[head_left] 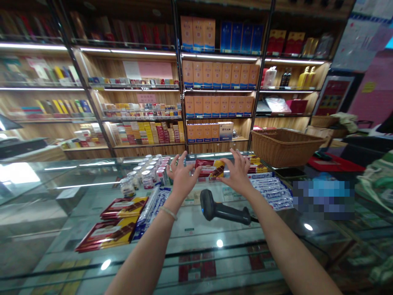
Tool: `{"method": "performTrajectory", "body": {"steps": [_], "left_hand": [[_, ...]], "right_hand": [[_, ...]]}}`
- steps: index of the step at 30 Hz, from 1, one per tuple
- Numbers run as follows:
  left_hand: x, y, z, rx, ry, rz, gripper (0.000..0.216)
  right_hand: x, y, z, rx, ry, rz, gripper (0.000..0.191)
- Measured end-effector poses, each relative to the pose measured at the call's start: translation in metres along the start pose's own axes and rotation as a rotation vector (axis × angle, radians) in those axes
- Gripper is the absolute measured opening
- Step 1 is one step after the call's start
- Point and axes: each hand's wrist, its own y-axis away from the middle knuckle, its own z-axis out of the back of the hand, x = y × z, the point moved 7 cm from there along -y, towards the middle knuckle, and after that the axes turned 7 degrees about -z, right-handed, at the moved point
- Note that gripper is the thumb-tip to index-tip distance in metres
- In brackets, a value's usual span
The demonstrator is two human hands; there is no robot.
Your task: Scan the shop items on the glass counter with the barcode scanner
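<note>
Both my arms reach forward over a glass counter (196, 250). My left hand (181, 175) and my right hand (237, 172) have fingers spread, one on each side of a stack of red and yellow flat boxes (209, 169). The fingertips are at the ends of the stack; neither hand is closed round it. A thin bracelet is on my left wrist. A black barcode scanner (225, 209) lies on the glass just below my hands.
Red and yellow packs (114, 226) and blue-white packs (151, 209) lie at the left. Small white-capped jars (146, 172) stand behind them. More blue-white packs (272, 189) lie at the right, near a wicker basket (284, 146). Shelves of boxes (215, 102) fill the back wall.
</note>
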Motion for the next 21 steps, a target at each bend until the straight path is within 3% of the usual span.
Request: {"method": "performTrajectory", "body": {"steps": [4, 9, 11, 21], "left_hand": [[0.003, -0.001, 0.0, 0.022, 0.014, -0.007, 0.044], [-0.002, 0.002, 0.005, 0.025, -0.074, -0.111, 0.087], [-0.006, 0.005, 0.006, 0.044, -0.135, -0.186, 0.094], [-0.009, 0.007, 0.008, 0.058, -0.235, -0.274, 0.07]], "right_hand": [[-0.002, -0.001, 0.002, -0.012, 0.016, 0.002, 0.06], [-0.005, -0.002, 0.002, -0.004, 0.039, 0.011, 0.06], [-0.006, -0.002, 0.002, -0.002, 0.053, 0.003, 0.059], [-0.005, -0.002, 0.001, 0.015, 0.063, -0.001, 0.06]]}}
